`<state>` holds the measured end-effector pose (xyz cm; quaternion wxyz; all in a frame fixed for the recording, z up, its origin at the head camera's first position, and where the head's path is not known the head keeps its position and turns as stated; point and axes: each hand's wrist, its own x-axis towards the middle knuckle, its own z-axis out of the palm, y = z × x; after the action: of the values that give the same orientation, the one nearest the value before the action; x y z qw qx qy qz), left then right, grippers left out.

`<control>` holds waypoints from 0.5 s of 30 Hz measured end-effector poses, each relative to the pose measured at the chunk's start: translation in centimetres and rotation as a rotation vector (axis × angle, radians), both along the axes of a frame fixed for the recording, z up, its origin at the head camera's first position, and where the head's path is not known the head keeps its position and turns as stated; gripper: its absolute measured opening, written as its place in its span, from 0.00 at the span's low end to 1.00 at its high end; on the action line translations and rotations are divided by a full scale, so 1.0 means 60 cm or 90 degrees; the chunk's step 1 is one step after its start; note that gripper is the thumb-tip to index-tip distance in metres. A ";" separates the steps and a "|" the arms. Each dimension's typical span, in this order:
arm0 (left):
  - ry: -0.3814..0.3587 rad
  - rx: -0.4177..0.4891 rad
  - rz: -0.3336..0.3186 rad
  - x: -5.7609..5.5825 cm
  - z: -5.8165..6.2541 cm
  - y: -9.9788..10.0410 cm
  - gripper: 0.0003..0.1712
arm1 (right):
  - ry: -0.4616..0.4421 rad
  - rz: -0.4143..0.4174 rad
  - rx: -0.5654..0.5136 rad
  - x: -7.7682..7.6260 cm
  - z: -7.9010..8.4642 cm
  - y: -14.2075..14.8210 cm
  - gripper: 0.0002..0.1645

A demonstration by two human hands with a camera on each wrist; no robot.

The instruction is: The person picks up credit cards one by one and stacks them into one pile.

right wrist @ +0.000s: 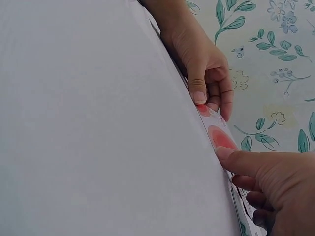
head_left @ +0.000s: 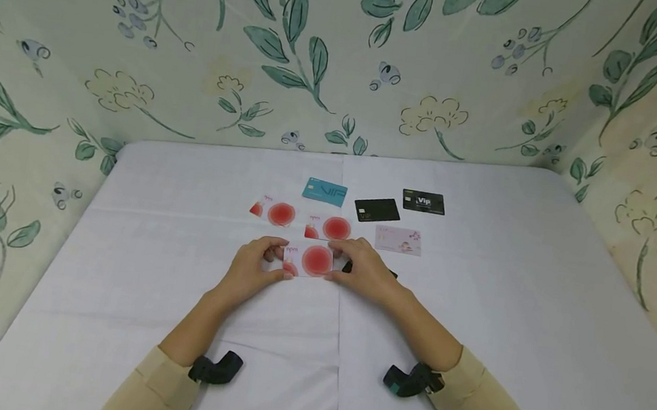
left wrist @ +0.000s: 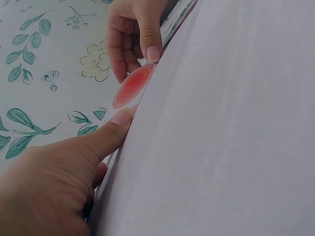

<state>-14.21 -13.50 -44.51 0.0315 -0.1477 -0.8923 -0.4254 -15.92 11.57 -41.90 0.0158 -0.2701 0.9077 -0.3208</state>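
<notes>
Between my two hands is a white card with a large red circle [head_left: 317,260], its long side running left to right. My left hand [head_left: 252,264] pinches its left end, thumb at the near corner. My right hand [head_left: 366,270] holds the right end the same way; in the right wrist view its thumb lies near the red circle on the card [right wrist: 220,136]. A black card [head_left: 348,267] lies partly hidden beneath the right hand. Just beyond the held card are two matching red-circle cards [head_left: 328,227], one further left [head_left: 274,211].
Farther back on the white-covered table [head_left: 173,268] lie a blue VIP card [head_left: 324,191], a black card [head_left: 377,209] and another black Vip card [head_left: 424,202]. A pale pink card [head_left: 398,240] sits right of the red-circle cards. Patterned cloth [head_left: 322,54] rises behind the table.
</notes>
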 end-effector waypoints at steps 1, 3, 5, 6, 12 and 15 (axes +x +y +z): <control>-0.002 0.000 0.000 0.000 0.000 0.000 0.32 | -0.004 0.001 -0.002 0.000 0.000 0.000 0.33; -0.003 -0.001 0.002 0.000 -0.001 0.000 0.32 | -0.011 0.002 -0.007 0.001 0.000 -0.001 0.34; -0.004 -0.003 0.003 0.000 -0.002 0.000 0.32 | -0.010 0.003 -0.010 0.001 0.000 -0.001 0.34; -0.003 -0.005 0.003 0.000 -0.002 0.000 0.32 | -0.008 0.004 -0.012 0.001 0.000 -0.002 0.35; 0.016 -0.019 -0.008 0.000 -0.002 -0.003 0.36 | 0.012 0.002 -0.027 0.002 0.001 -0.002 0.38; 0.035 -0.026 -0.017 0.001 -0.002 -0.004 0.37 | 0.016 0.002 -0.031 0.003 0.000 -0.002 0.38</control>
<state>-14.16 -13.74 -44.62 0.0473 -0.1721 -0.8976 -0.4031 -15.77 11.45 -41.92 -0.0019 -0.2762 0.8991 -0.3395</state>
